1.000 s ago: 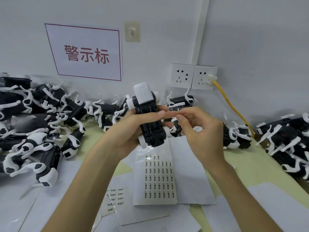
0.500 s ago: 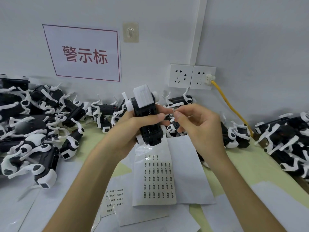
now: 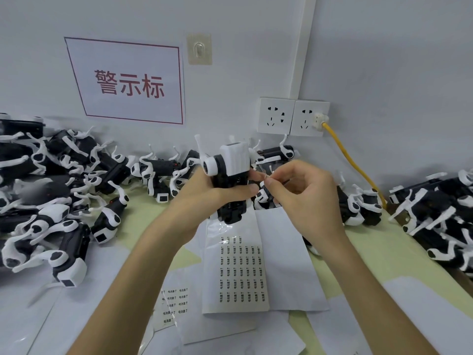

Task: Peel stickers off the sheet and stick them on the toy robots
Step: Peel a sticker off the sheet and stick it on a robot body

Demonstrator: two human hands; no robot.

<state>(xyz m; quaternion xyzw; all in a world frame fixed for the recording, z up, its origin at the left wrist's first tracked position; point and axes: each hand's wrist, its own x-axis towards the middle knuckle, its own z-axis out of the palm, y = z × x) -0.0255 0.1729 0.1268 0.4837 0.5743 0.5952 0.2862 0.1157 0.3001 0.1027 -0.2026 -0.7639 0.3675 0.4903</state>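
Centre of frame: the left hand (image 3: pixel 202 198) grips one toy robot (image 3: pixel 231 165) around its black body, with the white end up and the dark underside turned toward the viewer. Just right of it, the right hand (image 3: pixel 304 198) has thumb and forefinger closed to a narrow pinch. The fingertips (image 3: pixel 268 182) hold a tiny pale item, judged to be a sticker (image 3: pixel 266 178) but too small to confirm, and they almost touch the robot's side. The sticker sheet (image 3: pixel 240 270) lies flat on white papers (image 3: pixel 289 252) at lower centre, below both hands, with its printed rows largely full. Unheld toy robots are heaped at left (image 3: pixel 51 196) and right (image 3: pixel 435 208) of the frame. The step in hand is judged to be placement. To do it well, hold the robot steady and pinch the sticker by one edge only. Lay the free edge square on the target face first, then smooth across with a fingertip so that no corner lifts or folds onto itself.
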